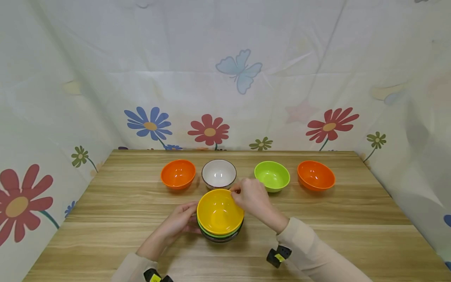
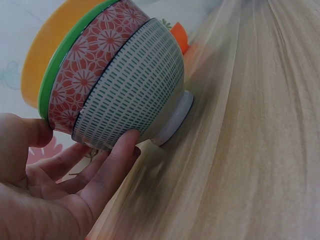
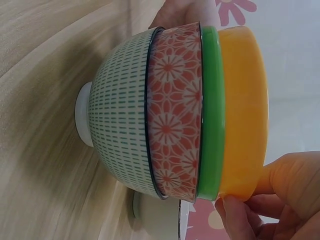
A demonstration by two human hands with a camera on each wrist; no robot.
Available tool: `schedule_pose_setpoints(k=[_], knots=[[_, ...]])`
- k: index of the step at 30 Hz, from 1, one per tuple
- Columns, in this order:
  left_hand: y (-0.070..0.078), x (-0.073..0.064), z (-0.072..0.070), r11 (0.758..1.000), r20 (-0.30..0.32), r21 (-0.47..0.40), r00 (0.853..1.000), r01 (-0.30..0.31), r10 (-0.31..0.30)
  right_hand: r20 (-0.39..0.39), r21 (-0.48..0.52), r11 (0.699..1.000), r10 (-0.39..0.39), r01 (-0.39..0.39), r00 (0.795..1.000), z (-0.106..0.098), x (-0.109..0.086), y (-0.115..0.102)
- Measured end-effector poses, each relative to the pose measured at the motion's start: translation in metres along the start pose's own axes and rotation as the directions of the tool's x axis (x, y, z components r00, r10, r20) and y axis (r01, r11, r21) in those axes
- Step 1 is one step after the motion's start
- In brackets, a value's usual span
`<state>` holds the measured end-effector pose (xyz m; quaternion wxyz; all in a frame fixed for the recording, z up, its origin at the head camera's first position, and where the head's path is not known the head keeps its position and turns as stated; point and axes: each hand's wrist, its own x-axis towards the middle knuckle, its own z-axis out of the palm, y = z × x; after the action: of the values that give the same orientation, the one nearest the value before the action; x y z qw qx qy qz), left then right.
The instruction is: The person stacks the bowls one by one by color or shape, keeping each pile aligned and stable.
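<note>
A stack of bowls stands on the wooden table [image 1: 116,219] in front of me. On top is a yellow bowl [image 1: 220,213], with a green bowl [image 3: 212,115] under it. Below those come a red flower-patterned bowl [image 3: 172,115] and, lowest, a white bowl with green dashes [image 3: 122,112]. My right hand [image 1: 254,199] pinches the yellow bowl's far right rim between thumb and fingers. On the left side, my left hand [image 1: 179,222] rests against the stack. Its thumb lies by the green rim, and its fairly straight fingers touch the dashed bowl's side.
Behind the stack, single bowls form a row: an orange bowl [image 1: 178,174], a white bowl with a dark rim [image 1: 219,174], a lime green bowl [image 1: 272,176] and another orange bowl [image 1: 316,176]. A flower-printed cloth [image 1: 176,90] hangs around the table's back and sides.
</note>
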<state>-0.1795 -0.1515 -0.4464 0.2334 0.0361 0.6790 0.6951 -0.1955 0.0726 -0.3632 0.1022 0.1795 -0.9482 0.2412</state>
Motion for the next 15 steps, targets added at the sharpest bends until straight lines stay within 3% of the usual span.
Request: schedule_pose_setpoints(k=[15], knots=[[-0.0003,-0.0004,-0.0002,1.000,-0.002,0.003,1.000,-0.001,0.001,-0.007,0.012,1.000,-0.002,0.002,1.000,0.0029,-0.0003,0.0013]])
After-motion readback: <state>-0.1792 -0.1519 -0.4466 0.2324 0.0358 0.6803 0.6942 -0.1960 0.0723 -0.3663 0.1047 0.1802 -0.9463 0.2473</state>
